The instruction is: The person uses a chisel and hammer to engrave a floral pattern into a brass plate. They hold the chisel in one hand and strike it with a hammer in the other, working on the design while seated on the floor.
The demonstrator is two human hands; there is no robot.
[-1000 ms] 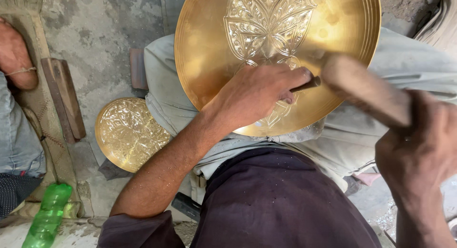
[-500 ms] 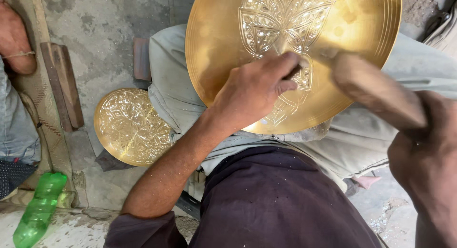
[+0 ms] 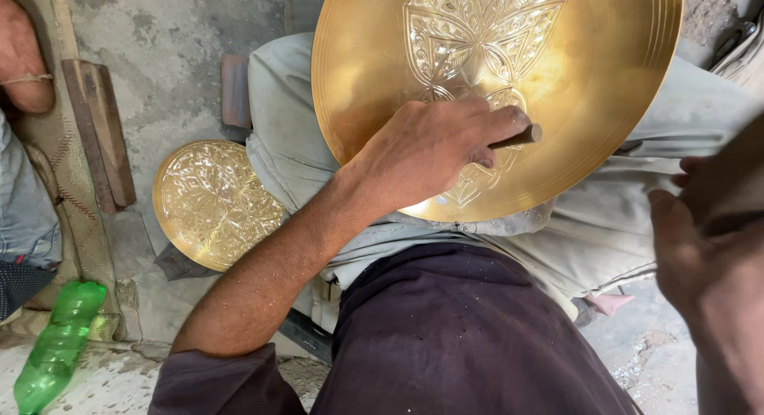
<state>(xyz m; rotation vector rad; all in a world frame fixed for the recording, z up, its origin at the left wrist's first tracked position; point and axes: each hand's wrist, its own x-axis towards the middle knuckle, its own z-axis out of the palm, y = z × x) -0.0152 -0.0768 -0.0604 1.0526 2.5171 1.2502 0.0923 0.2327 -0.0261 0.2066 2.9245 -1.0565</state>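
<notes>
A large round brass plate (image 3: 605, 105) with an engraved flower pattern in its middle rests on my lap, tilted toward me. My left hand (image 3: 430, 148) lies on the plate and grips a short metal punch (image 3: 517, 136), whose blunt end sticks out to the right past my fingers. My right hand (image 3: 708, 280) is at the right edge, blurred, closed around a wooden-handled hammer (image 3: 736, 172) that is held well apart from the punch.
A smaller, fully engraved brass plate (image 3: 211, 200) lies on the concrete floor to my left. A wooden block (image 3: 99, 128) and a green plastic bottle (image 3: 56, 347) lie further left. Another person's foot (image 3: 20, 57) and denim-clad leg (image 3: 24, 200) are at the left edge.
The hammer, close above the punch's end before, has swung away to the right edge. My left hand has kept the punch on the plate. The view has shifted slightly.
</notes>
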